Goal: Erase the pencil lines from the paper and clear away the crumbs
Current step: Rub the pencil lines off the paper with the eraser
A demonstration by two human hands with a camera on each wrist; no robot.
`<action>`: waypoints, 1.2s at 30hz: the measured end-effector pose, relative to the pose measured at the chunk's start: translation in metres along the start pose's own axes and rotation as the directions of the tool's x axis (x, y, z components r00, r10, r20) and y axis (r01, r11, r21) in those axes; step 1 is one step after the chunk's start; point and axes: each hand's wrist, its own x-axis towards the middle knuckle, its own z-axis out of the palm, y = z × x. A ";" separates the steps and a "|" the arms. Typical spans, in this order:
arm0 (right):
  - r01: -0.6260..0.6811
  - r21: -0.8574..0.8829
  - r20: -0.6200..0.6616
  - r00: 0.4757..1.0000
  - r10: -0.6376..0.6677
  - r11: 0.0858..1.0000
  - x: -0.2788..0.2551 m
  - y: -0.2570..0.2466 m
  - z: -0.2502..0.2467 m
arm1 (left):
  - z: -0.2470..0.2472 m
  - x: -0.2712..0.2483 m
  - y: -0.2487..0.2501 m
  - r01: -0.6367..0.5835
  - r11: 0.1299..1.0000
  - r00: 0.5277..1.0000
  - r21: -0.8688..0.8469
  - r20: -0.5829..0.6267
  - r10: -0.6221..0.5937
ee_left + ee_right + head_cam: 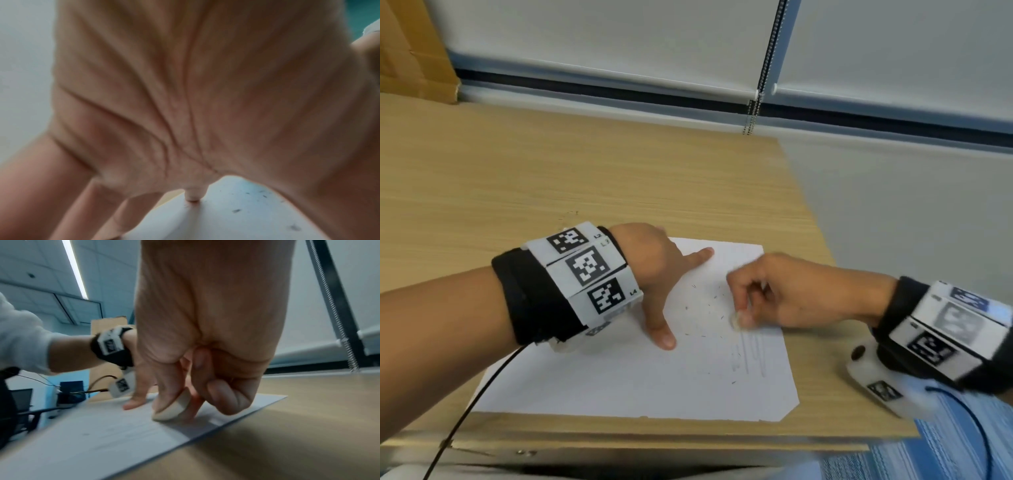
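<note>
A white sheet of paper (619, 377) lies on the wooden desk (551, 178) near its front right corner. Faint pencil lines (748, 356) run down its right part, and dark eraser crumbs (705, 308) are scattered above them. My left hand (654, 274) lies spread on the paper, thumb and fingertips (193, 197) pressing it flat. My right hand (774, 294) pinches a small cream eraser (736, 320) between thumb and fingers, its edge touching the paper at the top of the lines. The eraser (174, 407) shows clearly in the right wrist view.
The desk's right edge (825, 274) runs close beside the paper, with grey floor beyond. A window blind (619, 37) with a bead chain (756, 102) hangs behind the desk. A cardboard box (410, 51) stands at the back left. A black cable (465, 418) trails off the front edge.
</note>
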 end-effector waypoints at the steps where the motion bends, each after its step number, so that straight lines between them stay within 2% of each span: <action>1: 0.010 -0.002 0.087 0.996 -0.010 1.000 -0.004 -0.005 0.002 | 0.001 0.002 -0.001 -0.007 1.000 1.000 0.009 0.007 0.007; 2: 0.010 -0.014 0.130 0.991 -0.008 1.000 -0.005 -0.008 0.002 | 0.002 0.003 -0.001 -0.016 1.000 1.000 0.020 0.012 0.015; 3: 0.001 -0.031 0.112 0.994 0.003 1.000 -0.003 -0.009 0.000 | 0.002 0.003 -0.002 -0.019 1.000 1.000 0.023 0.012 0.019; 6: -0.045 -0.063 -0.110 0.993 0.038 0.997 0.007 -0.001 -0.008 | 0.001 -0.001 -0.001 -0.002 1.000 1.000 0.007 -0.025 0.002; 7: -0.043 -0.055 -0.136 0.990 0.035 0.998 0.005 -0.001 -0.006 | 0.001 -0.001 -0.001 0.001 1.000 1.000 0.010 -0.027 -0.001; 8: -0.032 -0.043 -0.111 0.993 0.027 0.999 0.001 -0.001 -0.002 | 0.000 -0.002 0.000 0.005 1.000 1.000 0.015 -0.025 -0.005; 11: 0.002 -0.023 0.075 0.997 0.000 1.000 -0.014 -0.012 0.008 | -0.001 -0.004 0.001 0.011 1.000 1.000 0.008 -0.006 -0.011; 12: -0.004 -0.033 0.077 0.997 0.007 0.999 -0.013 -0.013 0.007 | -0.002 -0.005 0.002 0.013 1.000 1.000 0.004 -0.003 -0.013; 15: -0.056 -0.083 -0.110 0.993 0.047 0.995 -0.005 -0.008 0.002 | -0.002 -0.005 0.001 0.006 1.000 1.000 -0.001 -0.013 -0.006; 16: -0.059 -0.083 -0.135 0.990 0.048 0.995 -0.006 -0.008 0.004 | -0.002 -0.004 0.001 0.006 1.000 1.000 -0.001 -0.012 -0.006; 17: -0.052 -0.069 -0.113 0.993 0.044 0.996 -0.009 -0.010 0.008 | -0.001 -0.003 0.001 0.009 1.000 1.000 -0.002 -0.007 -0.009; 20: -0.011 -0.014 0.084 0.996 0.012 1.000 -0.026 -0.022 0.021 | -0.002 -0.003 0.001 0.011 1.000 1.000 0.009 0.007 -0.011; 21: -0.011 -0.023 0.107 0.994 0.014 1.000 -0.026 -0.023 0.020 | -0.002 -0.005 0.002 0.012 1.000 1.000 0.004 0.010 -0.012; 22: -0.020 -0.047 0.083 0.996 0.024 0.999 -0.024 -0.023 0.018 | -0.003 -0.006 0.002 0.013 1.000 1.000 0.002 0.011 -0.013; 25: -0.078 -0.095 -0.099 0.993 0.068 0.992 -0.015 -0.016 0.012 | -0.004 -0.009 0.003 0.009 1.000 1.000 0.003 0.006 -0.010; 26: -0.081 -0.094 -0.101 0.992 0.071 0.992 -0.016 -0.017 0.014 | -0.004 -0.009 0.003 0.007 1.000 1.000 0.002 0.008 -0.007; 29: -0.027 -0.069 0.067 0.997 0.031 0.997 -0.024 -0.026 0.022 | -0.004 -0.010 0.003 0.012 1.000 1.000 -0.013 0.022 -0.011; 30: -0.022 -0.073 0.082 0.996 0.028 0.997 -0.023 -0.028 0.020 | -0.005 -0.011 0.003 0.009 1.000 1.000 -0.015 0.023 -0.009; 34: -0.063 -0.111 -0.067 0.996 0.056 0.992 -0.014 -0.023 0.011 | -0.006 -0.013 0.004 0.006 1.000 1.000 -0.004 0.008 -0.006; 36: -0.026 -0.089 0.010 1.000 0.027 0.996 -0.017 -0.026 0.018 | -0.006 -0.013 0.004 0.008 1.000 1.000 0.000 0.007 -0.008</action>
